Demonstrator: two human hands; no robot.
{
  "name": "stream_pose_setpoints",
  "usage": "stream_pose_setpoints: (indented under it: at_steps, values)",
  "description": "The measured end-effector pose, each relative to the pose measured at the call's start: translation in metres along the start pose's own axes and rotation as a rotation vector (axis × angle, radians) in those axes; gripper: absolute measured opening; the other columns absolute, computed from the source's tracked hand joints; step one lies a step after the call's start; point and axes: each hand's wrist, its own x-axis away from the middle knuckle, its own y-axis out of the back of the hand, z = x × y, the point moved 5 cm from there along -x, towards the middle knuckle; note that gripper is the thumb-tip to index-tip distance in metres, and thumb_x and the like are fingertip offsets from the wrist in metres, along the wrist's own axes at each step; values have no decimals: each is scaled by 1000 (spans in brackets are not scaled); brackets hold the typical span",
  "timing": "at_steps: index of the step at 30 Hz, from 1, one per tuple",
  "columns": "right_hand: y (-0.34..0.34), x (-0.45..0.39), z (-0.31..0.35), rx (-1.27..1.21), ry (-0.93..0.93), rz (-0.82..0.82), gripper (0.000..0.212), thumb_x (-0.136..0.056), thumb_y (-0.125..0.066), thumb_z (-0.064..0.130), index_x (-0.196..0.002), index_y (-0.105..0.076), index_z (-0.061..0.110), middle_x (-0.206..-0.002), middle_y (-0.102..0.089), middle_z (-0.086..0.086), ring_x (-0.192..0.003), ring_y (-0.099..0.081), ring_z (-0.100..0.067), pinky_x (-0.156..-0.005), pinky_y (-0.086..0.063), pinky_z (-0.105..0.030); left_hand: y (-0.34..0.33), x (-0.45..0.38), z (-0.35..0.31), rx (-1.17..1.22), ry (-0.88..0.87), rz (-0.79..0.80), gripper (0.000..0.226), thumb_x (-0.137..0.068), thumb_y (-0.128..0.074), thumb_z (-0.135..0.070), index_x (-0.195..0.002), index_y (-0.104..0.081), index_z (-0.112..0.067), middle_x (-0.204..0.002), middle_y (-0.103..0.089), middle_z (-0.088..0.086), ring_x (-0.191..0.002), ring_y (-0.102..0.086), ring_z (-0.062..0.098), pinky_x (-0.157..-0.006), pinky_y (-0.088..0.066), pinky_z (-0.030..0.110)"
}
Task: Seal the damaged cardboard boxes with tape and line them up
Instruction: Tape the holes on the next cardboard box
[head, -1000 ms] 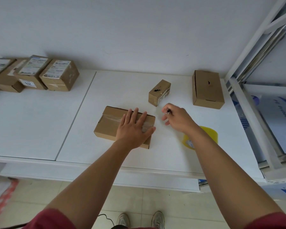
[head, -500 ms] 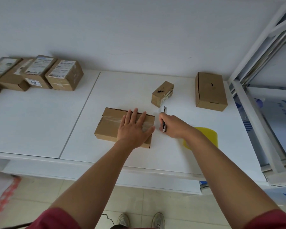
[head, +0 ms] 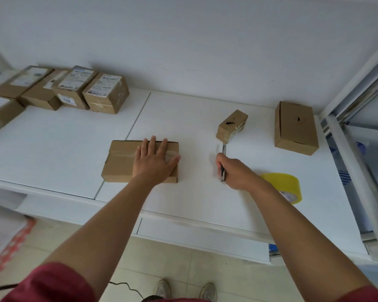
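Left hand (head: 153, 162) flat on top of the taped box (head: 122, 161), fingers straight and spread, palm pressing down over the right half of the lid. Grip released there, nothing pinched. Clear tape strip visible across the lid, running left to right under the palm. Box lying at centre of the frame on the white desk (head: 52, 149), just right of the seam between the two desk panels.

Right hand (head: 235, 172) to the right of centre, well apart from the box, grip clenched round a small utility knife (head: 223, 164); blade end pointing up the frame toward the small torn box (head: 232, 125), dark handle end poking out below the fingers. Small torn box tilted, dark rip showing on its top face, tip of the knife close beneath its lower corner.

Yellow tape roll (head: 286, 186) lying on the desk at lower right, partly hidden behind the right forearm. Larger brown box (head: 295, 127) at right of the frame, small dark tear on top, near the white shelf frame (head: 345, 149).

Upper left of the frame: row of labelled boxes (head: 74, 90) packed side by side against the wall.

Bottom of the frame: red sleeves, tiled floor, two shoes.
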Motion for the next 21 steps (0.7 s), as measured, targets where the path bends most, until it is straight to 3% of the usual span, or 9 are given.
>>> stream_pose_setpoints:
  at_steps: [5, 8, 12, 16, 19, 21]
  values:
    - [2, 5, -13, 247, -52, 8, 27, -89, -50, 4, -98, -27, 16, -82, -48, -5, -73, -47, -27, -61, -33, -35, -3, -1, -1, 12, 4, -13, 87, -82, -7, -83, -157, -4, -38, -166, 2, 2, -152, 9, 24, -123, 2, 42]
    - [1, 6, -20, 353, -71, 6, 30, -91, -51, 8, -101, -25, 17, -82, -41, 1, -76, -47, -25, -64, -33, -33, -3, -1, 0, 21, 6, -20, 87, -82, -7, -83, -157, -5, -38, -166, 2, 3, -152, 8, 24, -123, 2, 42]
    - [0, 4, -24, 407, -137, -52, 37, -94, -49, 11, -127, -33, 8, -92, -51, -5, -82, -54, -29, -67, -38, -34, -3, 0, 0, 27, 7, -25, 86, -84, -9, -82, -157, -5, -37, -166, 1, 3, -152, 8, 24, -123, 2, 42]
    - [6, 3, -28, 448, -181, -117, 36, -96, -56, 25, -121, -37, 7, -108, -60, -11, -94, -60, -33, -72, -42, -38, -1, 1, -2, 44, 6, -11, 89, -81, -10, -85, -157, -4, -37, -166, 4, 3, -152, 11, 24, -123, 3, 44]
    - [13, 5, -14, 540, -100, -270, 42, -100, -47, 47, -112, -44, 7, -94, -64, -11, -86, -61, -34, -69, -38, -38, 0, 0, -1, 19, 30, 35, 96, -77, -20, -88, -156, -1, -38, -166, 7, -1, -150, 17, 29, -119, 11, 48]
    - [11, 9, 4, 481, 7, -423, 45, -102, -36, 50, -110, -48, 7, -77, -65, -11, -72, -61, -37, -65, -40, -39, 2, -1, -2, 28, 42, 54, 97, -75, -30, -85, -156, -4, -38, -166, 4, -2, -150, 17, 32, -118, 11, 53]
